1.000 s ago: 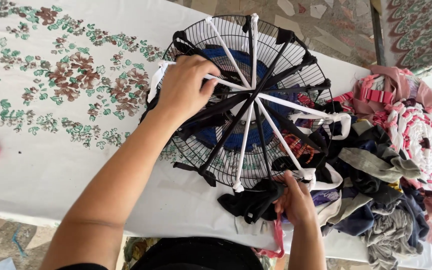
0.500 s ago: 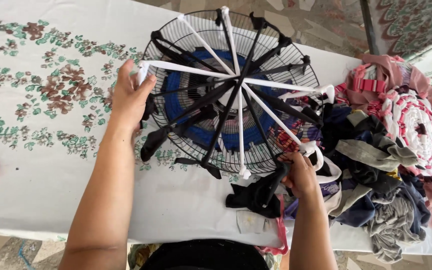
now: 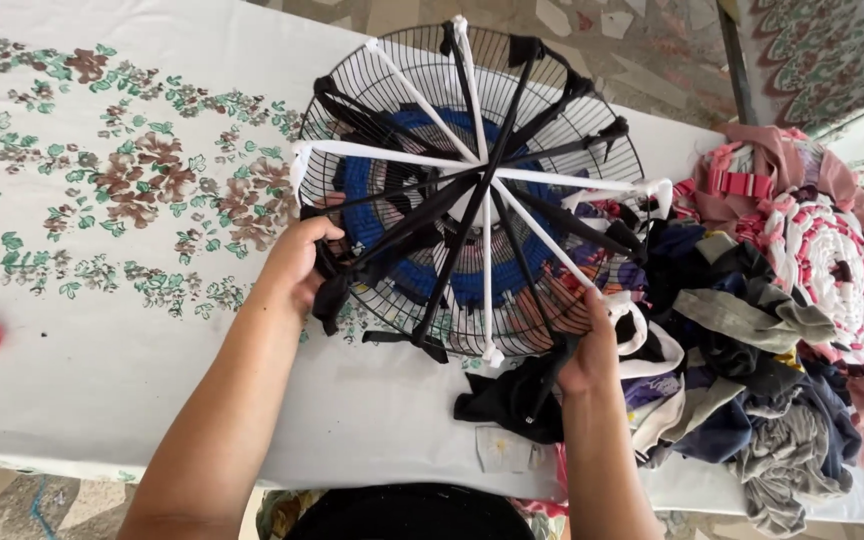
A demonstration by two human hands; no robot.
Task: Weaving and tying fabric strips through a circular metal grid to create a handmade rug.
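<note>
The left hand (image 3: 297, 262) grips the wire fan guard (image 3: 472, 190) at its left rim, fingers curled shut; the right hand (image 3: 592, 350) pinches its lower right rim. A pile of cloth strips (image 3: 742, 400) lies right of the guard.

Both hands, left hand (image 3: 297, 262) & right hand (image 3: 592, 350), on wire fan guard (image 3: 472, 190) w/ fabric strips.

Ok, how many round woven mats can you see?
2. A blue mat inside the wire grille, and a pink-and-white mat by the cloth pile at right. More may be hidden under it.
</note>
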